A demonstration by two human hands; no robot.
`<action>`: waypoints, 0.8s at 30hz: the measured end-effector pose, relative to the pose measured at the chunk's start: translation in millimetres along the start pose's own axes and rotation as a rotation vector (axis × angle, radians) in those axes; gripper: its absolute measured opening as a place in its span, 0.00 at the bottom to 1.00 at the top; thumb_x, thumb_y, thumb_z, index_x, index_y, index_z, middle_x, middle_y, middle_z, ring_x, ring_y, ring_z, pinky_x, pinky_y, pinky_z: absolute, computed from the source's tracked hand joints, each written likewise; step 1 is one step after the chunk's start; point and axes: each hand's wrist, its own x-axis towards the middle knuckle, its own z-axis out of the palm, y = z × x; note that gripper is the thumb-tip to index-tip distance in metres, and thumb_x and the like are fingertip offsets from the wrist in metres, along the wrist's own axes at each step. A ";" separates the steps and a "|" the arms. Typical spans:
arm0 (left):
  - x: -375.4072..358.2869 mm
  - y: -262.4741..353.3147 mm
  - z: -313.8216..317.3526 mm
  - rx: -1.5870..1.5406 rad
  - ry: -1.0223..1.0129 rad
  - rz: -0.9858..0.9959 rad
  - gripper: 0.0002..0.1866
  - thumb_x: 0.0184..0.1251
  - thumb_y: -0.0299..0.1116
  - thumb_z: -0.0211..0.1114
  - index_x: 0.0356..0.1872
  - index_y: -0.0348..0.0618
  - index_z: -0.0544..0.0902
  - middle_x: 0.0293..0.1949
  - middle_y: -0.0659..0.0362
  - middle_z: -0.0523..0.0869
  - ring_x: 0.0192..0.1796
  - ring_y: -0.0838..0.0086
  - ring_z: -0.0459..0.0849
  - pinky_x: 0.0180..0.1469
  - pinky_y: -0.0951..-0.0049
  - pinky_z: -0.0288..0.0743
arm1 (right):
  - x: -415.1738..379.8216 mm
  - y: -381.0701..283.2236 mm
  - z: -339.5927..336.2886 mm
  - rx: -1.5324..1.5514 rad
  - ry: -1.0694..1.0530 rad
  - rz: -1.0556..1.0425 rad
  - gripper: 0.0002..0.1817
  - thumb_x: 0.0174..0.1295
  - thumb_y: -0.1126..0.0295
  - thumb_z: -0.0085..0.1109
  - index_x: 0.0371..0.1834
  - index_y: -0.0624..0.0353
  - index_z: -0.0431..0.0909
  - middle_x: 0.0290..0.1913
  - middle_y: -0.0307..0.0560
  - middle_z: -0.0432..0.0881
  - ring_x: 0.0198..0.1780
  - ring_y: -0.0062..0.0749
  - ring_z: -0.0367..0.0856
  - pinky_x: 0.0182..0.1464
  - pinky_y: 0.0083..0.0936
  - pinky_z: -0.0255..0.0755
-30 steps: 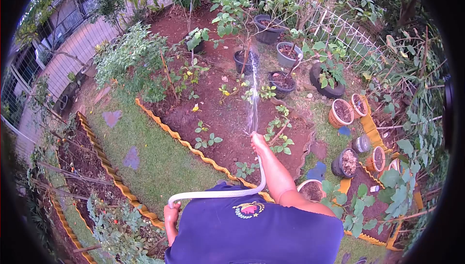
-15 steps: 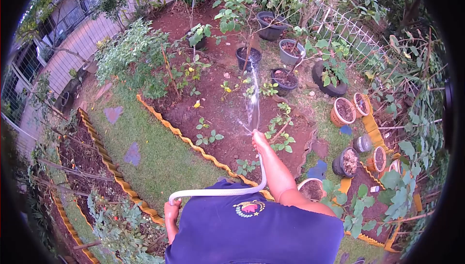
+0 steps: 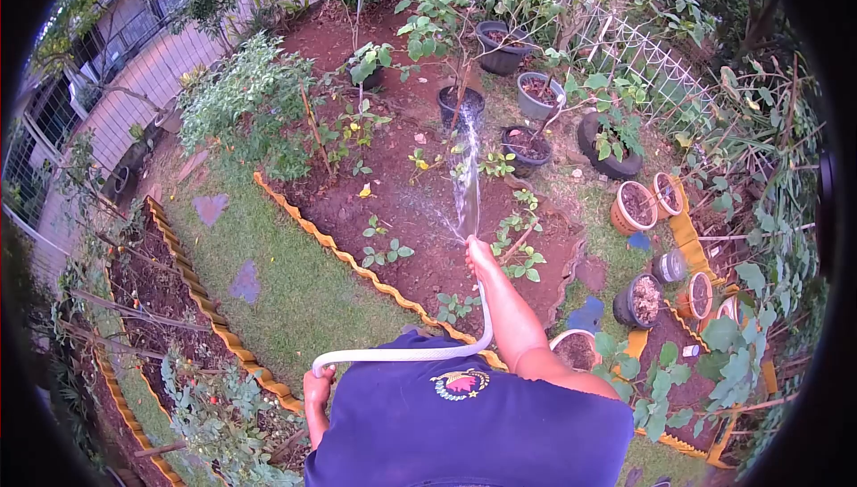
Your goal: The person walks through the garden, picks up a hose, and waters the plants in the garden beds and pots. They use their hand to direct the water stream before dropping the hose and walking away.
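A white hose [image 3: 402, 355] runs in front of my dark blue shirt from one hand to the other. My right hand [image 3: 479, 255] is closed round its end, held out over the red soil bed [image 3: 411, 219]. Water [image 3: 468, 166] sprays from there up to a black pot [image 3: 460, 107] with a thin-stemmed plant, and a smaller jet fans to the left. My left hand [image 3: 318, 384], low and left of my body, is closed on the hose near its bend. Small leafy plants [image 3: 386, 250] stand in the soil beside the spray.
Wavy yellow edging [image 3: 339, 259] borders the bed, with grass [image 3: 277, 299] to its left. More pots [image 3: 503, 47] stand at the back, and a tyre [image 3: 610, 146] and terracotta pots [image 3: 634, 207] at the right. A wire fence [image 3: 656, 72] lies behind.
The side jet at the hose end spreads wider and the main spray has altered its shape slightly. Both hands keep their hold, and the view has shifted very little.
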 end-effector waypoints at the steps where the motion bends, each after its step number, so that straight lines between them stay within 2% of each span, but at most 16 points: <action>1: 0.8 -1.5 0.3 -0.010 0.001 -0.007 0.15 0.60 0.38 0.69 0.20 0.39 0.80 0.20 0.60 0.82 0.23 0.76 0.76 0.29 0.70 0.69 | -0.2 -0.9 0.4 -0.005 0.006 0.000 0.17 0.56 0.52 0.52 0.19 0.52 0.70 0.14 0.36 0.66 0.13 0.25 0.62 0.17 0.28 0.57; 17: -8.3 11.5 0.2 -0.035 -0.003 -0.003 0.15 0.60 0.37 0.70 0.21 0.39 0.79 0.20 0.60 0.81 0.23 0.77 0.75 0.29 0.70 0.68 | -6.0 -3.3 1.4 -0.015 0.013 -0.024 0.17 0.55 0.51 0.52 0.18 0.52 0.70 0.13 0.35 0.65 0.13 0.25 0.62 0.17 0.28 0.57; 24: -11.9 16.4 -0.3 -0.021 -0.003 0.009 0.15 0.60 0.38 0.70 0.21 0.38 0.80 0.19 0.61 0.81 0.22 0.77 0.74 0.28 0.70 0.67 | -0.7 -7.7 -2.9 -0.056 0.026 0.027 0.18 0.55 0.51 0.51 0.18 0.52 0.70 0.14 0.36 0.66 0.13 0.25 0.62 0.17 0.28 0.57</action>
